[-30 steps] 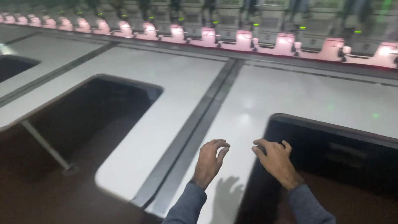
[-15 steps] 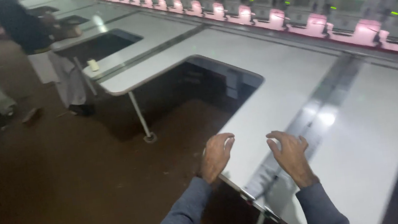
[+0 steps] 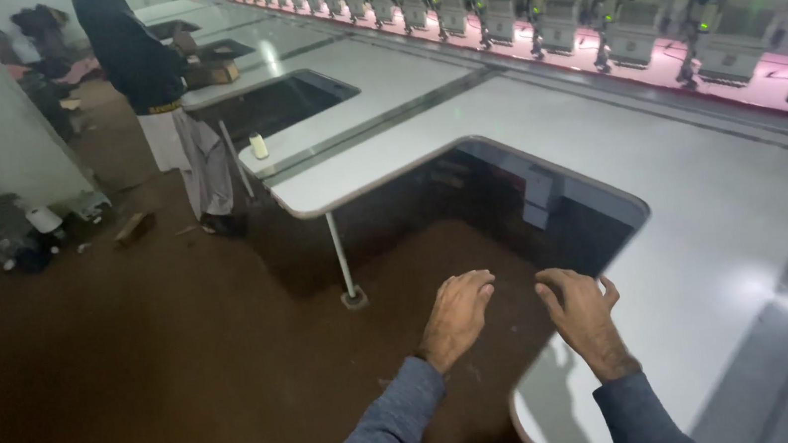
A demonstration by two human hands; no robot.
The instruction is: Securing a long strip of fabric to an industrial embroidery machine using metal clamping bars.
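Directly below right hand (image 3: 581, 314): curved edge of long white smooth rigid tabletop (image 3: 717, 242), beside dark cut-out. Judged heavy, fixed, slick; best held at rim. Both grips open, empty, fingers loosely curled; left hand (image 3: 459, 316) over brown floor (image 3: 133, 384), touching nothing.

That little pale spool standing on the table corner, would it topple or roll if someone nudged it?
The small pale spool stands upright near the edge of the white table, so a nudge would probably tip it. Its round shape suggests it would then roll, perhaps off the edge. It looks light.
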